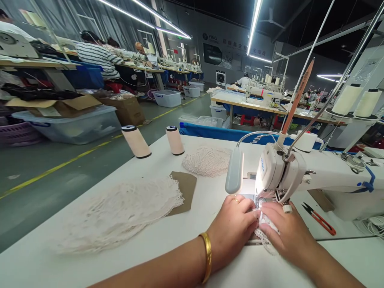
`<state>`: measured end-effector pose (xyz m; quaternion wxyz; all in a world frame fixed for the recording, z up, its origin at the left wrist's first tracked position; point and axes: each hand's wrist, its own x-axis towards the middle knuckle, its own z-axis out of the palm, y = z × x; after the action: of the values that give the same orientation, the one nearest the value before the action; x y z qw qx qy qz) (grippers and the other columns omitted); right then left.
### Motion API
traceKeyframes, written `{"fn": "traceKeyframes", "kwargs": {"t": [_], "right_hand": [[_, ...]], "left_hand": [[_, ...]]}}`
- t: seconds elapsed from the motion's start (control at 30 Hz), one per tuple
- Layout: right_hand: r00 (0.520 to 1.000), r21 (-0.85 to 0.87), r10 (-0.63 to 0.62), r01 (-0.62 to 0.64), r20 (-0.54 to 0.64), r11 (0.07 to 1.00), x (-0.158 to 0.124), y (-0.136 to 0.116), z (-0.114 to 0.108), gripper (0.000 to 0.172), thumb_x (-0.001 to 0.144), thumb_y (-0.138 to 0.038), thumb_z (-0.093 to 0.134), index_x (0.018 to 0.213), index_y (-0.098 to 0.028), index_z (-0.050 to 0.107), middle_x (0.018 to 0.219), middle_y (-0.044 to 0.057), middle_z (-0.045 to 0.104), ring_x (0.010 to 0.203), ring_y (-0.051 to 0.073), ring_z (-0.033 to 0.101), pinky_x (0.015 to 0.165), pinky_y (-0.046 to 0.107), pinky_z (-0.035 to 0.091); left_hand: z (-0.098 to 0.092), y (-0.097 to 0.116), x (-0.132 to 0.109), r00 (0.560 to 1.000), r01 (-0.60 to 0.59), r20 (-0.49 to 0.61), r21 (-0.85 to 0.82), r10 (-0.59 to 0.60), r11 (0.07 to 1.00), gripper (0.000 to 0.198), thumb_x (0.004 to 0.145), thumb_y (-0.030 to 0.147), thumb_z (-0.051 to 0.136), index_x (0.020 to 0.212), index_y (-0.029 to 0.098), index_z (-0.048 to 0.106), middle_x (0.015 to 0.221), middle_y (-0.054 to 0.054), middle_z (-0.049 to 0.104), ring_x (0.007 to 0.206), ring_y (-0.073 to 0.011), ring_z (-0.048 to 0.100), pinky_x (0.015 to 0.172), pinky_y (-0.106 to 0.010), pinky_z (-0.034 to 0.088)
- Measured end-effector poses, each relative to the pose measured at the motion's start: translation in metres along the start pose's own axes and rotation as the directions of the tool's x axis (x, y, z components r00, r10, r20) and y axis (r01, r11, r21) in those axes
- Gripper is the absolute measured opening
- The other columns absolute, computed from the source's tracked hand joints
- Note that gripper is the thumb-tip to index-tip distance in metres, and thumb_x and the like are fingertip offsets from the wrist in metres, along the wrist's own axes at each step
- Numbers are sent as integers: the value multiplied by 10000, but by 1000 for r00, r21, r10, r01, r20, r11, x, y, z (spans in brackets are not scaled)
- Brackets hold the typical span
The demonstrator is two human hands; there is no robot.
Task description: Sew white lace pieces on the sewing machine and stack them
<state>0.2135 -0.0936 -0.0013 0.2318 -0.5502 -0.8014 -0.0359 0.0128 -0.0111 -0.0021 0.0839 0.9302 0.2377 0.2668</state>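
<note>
My left hand [232, 226], with a gold bangle at the wrist and a ring, presses fingers-together on a small white lace piece [264, 234] under the needle of the white sewing machine [300, 172]. My right hand [288, 234] lies on the same lace piece from the right, fingers flat and close to the presser foot. The lace shows only between and below the two hands. A grey lamp head [234, 171] on a flexible neck hangs just above my left hand.
A big pile of lace pieces [120, 212] lies at left on a brown card pattern [184, 192]; a smaller pile [207, 161] lies behind. Two thread cones [136, 142] [175, 140] stand at the table's far edge. Red-handled snips [319, 218] lie right. Other workers sit at distant tables.
</note>
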Motion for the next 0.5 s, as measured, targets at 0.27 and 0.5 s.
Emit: {"fn": "traceKeyframes", "kwargs": {"t": [0.27, 0.5], "right_hand": [[1000, 155, -23, 26, -21, 988, -3, 3, 0, 212, 1064, -159, 423, 999, -241, 607, 952, 51, 734, 910, 234, 667, 753, 337, 505], [986, 269, 164, -151, -29, 951, 5, 2, 0, 233, 1097, -295, 410, 962, -241, 592, 809, 2, 713, 705, 189, 640, 648, 284, 464]], "left_hand": [[-6, -7, 3, 1000, -8, 8, -143, 9, 990, 289, 853, 89, 563, 1010, 221, 768, 987, -62, 658, 930, -239, 582, 859, -399, 449], [-3, -11, 12, 999, 28, 40, -171, -21, 985, 46, 871, 178, 688, 838, 193, 659, 958, -26, 671, 939, -227, 607, 840, -362, 445]]}}
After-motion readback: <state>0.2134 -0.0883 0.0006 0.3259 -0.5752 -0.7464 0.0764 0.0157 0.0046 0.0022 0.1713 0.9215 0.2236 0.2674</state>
